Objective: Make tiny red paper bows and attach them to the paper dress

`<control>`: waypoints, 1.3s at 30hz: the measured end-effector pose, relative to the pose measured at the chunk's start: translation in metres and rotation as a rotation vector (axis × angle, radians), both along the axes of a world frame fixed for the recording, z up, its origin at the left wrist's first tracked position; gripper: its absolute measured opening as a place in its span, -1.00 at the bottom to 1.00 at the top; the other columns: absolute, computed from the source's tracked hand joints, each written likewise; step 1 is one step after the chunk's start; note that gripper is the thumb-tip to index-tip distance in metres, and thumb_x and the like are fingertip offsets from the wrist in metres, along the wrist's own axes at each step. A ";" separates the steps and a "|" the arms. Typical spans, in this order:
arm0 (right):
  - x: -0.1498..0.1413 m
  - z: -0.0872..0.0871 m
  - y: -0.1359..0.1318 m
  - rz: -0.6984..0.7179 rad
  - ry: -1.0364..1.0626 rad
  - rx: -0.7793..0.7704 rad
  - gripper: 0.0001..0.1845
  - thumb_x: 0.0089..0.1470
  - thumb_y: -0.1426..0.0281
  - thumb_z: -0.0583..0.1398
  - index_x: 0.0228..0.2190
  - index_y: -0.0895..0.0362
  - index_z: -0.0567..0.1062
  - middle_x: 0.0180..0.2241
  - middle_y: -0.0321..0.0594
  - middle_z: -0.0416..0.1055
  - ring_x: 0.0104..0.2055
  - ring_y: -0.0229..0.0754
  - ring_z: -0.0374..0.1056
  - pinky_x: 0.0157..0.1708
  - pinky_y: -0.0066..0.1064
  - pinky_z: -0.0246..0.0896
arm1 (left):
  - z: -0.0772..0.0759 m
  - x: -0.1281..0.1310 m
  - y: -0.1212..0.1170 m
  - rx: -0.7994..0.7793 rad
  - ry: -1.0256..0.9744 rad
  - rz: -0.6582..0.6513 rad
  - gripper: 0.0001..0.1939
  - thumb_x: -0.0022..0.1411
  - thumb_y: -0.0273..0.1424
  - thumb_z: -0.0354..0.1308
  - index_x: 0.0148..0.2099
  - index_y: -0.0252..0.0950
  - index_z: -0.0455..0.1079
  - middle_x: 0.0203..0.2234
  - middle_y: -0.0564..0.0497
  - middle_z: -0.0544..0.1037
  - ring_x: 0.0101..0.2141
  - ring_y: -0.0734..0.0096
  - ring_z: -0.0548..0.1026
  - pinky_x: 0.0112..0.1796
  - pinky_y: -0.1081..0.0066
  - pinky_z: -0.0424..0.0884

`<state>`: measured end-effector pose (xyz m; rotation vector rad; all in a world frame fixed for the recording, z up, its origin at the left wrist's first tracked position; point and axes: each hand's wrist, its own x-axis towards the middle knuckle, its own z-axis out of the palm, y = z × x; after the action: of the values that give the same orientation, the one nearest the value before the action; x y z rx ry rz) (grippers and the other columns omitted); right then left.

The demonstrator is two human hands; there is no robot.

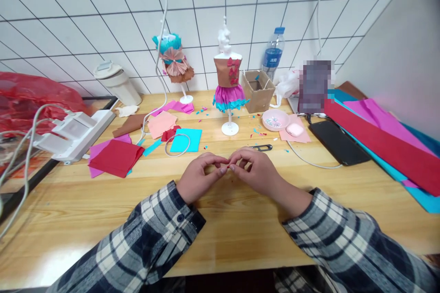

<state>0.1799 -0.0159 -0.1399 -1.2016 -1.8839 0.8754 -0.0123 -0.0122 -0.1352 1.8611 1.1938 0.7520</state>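
My left hand (201, 175) and my right hand (256, 169) rest on the wooden table (220, 229), fingertips pinched together around a tiny red paper scrap (228, 163) between them. Both hands' fingers are curled closed. Just beyond them lie small black scissors (261, 148). Farther back stands a small mannequin (229, 83) wearing a brown top with red bows and a pink and teal paper skirt. A second mannequin (174, 62) with teal, pink and brown paper stands to its left.
Red, pink and cyan paper sheets (117, 155) lie at left, beside a white power strip (77, 133). A cardboard box (257, 90), pink dish (275, 120), earbud case (294, 129), phone (338, 142), water bottle (273, 52) and long crepe sheets (385, 142) sit at right.
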 end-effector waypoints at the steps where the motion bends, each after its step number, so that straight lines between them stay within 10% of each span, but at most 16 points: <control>1: 0.001 0.001 0.000 0.009 -0.003 0.029 -0.96 -0.01 0.48 0.21 -0.45 0.13 0.47 -0.37 -0.26 0.46 -0.46 -0.32 0.31 -0.45 -0.47 0.20 | 0.000 -0.001 0.000 -0.002 -0.001 -0.015 -0.75 0.17 -0.28 0.17 -0.14 -0.28 0.52 -0.29 -0.07 0.54 -0.23 0.27 0.47 -0.13 0.27 0.35; 15: 0.028 0.000 0.017 -0.052 -0.121 0.159 -0.77 0.10 0.37 0.17 -0.17 0.08 0.49 -0.25 -0.25 0.49 -0.49 -0.33 0.30 -0.43 -0.45 0.21 | -0.002 -0.006 0.003 0.036 0.052 0.023 -0.82 0.18 -0.32 0.15 -0.34 -0.29 0.54 -0.40 -0.05 0.51 -0.30 0.31 0.47 -0.18 0.29 0.36; 20: 0.082 -0.004 0.051 -0.406 -0.481 0.223 -0.78 0.10 0.35 0.13 -0.25 0.07 0.56 -0.30 -0.24 0.53 -0.35 -0.19 0.38 -0.37 -0.39 0.18 | -0.004 -0.008 0.003 0.009 0.048 0.048 -0.81 0.18 -0.31 0.14 -0.33 -0.28 0.54 -0.39 -0.06 0.53 -0.29 0.31 0.48 -0.18 0.30 0.37; 29: 0.081 -0.008 0.066 -0.378 -0.933 0.093 -0.67 0.17 0.26 0.05 -0.16 0.00 0.57 -0.28 -0.13 0.57 -0.30 -0.08 0.44 -0.48 -0.39 0.07 | -0.005 -0.007 0.002 0.042 0.115 0.014 -0.80 0.21 -0.34 0.11 -0.28 -0.25 0.56 -0.38 -0.05 0.54 -0.28 0.32 0.47 -0.18 0.30 0.37; 39: 0.087 -0.011 0.064 -0.429 -0.687 0.053 -0.79 0.08 0.31 0.14 -0.38 0.08 0.58 -0.39 -0.15 0.55 -0.37 -0.14 0.39 -0.48 -0.39 0.05 | -0.014 -0.009 0.005 0.308 0.383 0.026 -0.75 0.24 -0.32 0.11 -0.12 -0.24 0.55 -0.35 -0.09 0.55 -0.28 0.24 0.45 -0.21 0.23 0.32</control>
<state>0.2670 0.0480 -0.1505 -1.9470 -2.0001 0.1759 -0.0216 -0.0075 -0.1493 2.3249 1.4010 0.6377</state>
